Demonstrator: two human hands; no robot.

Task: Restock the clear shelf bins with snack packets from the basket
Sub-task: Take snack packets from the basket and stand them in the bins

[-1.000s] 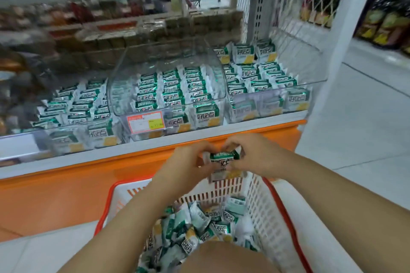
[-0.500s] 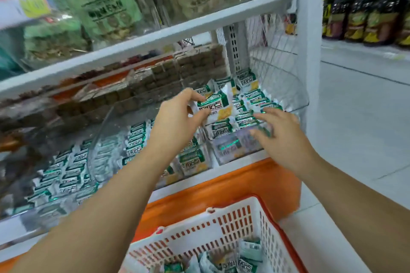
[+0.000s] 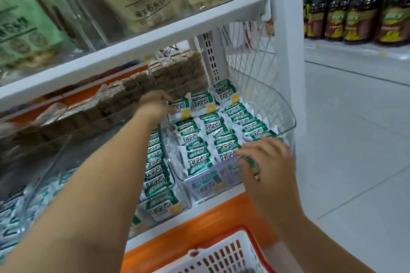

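While the left hand [image 3: 155,104] pinches 1 snack packet [image 3: 180,107] at the clear bin's [image 3: 288,117] back-left row, the right hand [image 3: 266,162] lies slack-fingered on the front packets [image 3: 224,150].

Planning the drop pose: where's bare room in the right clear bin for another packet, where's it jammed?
Bare strip back right, between the right packet column and the bin wall. Hand room above the rows, under the white shelf. Crowded: three columns packed tight, left hand holding a packet back left.
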